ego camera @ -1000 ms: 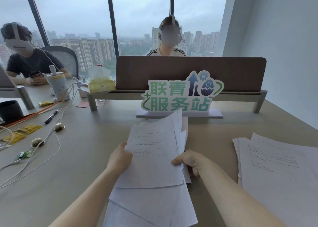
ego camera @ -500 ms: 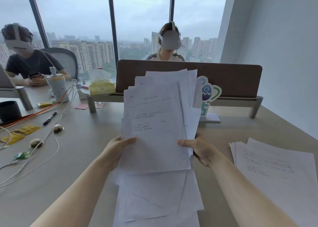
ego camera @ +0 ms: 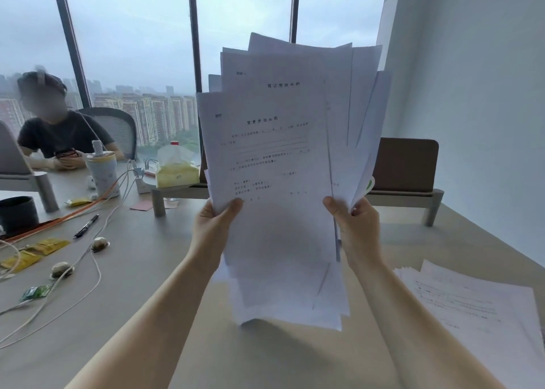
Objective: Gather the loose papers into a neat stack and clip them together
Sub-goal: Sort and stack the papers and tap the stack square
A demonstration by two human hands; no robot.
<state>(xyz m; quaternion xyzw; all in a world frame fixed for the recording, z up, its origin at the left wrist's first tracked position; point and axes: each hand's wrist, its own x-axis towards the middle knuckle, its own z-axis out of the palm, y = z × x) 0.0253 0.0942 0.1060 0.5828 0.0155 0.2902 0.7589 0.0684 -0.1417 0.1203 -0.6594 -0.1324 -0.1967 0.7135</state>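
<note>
A bundle of white printed papers (ego camera: 274, 164) stands upright in the air above the table, its sheets fanned and uneven at top and bottom. My left hand (ego camera: 215, 226) grips the bundle's left edge, thumb on the front sheet. My right hand (ego camera: 355, 226) grips its right edge. The lowest sheets hang just above the tabletop (ego camera: 265, 356). A second stack of printed papers (ego camera: 483, 309) lies flat on the table at the right. No clip is visible.
A brown desk divider (ego camera: 407, 164) stands behind the papers. At the left lie a white cable (ego camera: 88, 256), a black pen (ego camera: 86, 225), yellow sachets (ego camera: 35, 254), a tissue pack (ego camera: 177, 173) and a bottle (ego camera: 101, 170). A person (ego camera: 59, 135) sits at the far left.
Both hands have lifted the papers off the table and tipped them upright, higher than half a second ago. They now hide the green sign and the person behind the divider.
</note>
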